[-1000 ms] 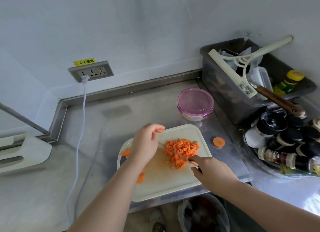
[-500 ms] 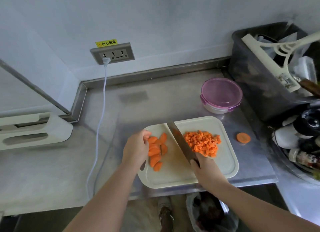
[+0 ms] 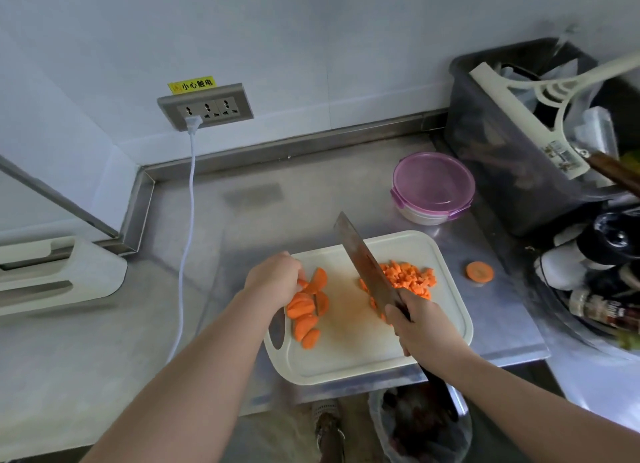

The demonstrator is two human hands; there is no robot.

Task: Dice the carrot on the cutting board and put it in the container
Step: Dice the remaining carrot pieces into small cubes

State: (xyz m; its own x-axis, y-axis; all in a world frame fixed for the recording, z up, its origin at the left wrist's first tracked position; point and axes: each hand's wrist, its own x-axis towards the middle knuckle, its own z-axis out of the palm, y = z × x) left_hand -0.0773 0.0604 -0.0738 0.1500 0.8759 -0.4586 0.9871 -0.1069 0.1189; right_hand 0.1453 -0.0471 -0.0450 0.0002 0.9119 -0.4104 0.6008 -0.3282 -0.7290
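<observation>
My right hand (image 3: 420, 319) grips the cleaver (image 3: 363, 262) above the cutting board (image 3: 349, 358), my left hand (image 3: 275, 277) curls over carrot slices (image 3: 306, 312) at its fingertips, the diced carrot (image 3: 407, 277) lies just past the blade, and farther off sits the lidded container (image 3: 433, 187).

The knife (image 3: 363, 262) handle is buried in the right hand (image 3: 420, 319), the blade covers some diced carrot (image 3: 408, 277), and the dark bin (image 3: 512, 165) is cropped at the right edge.

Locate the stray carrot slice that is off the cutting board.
In the head view, the carrot slice lies on the counter just right of the cutting board, below the lidded container.
</observation>
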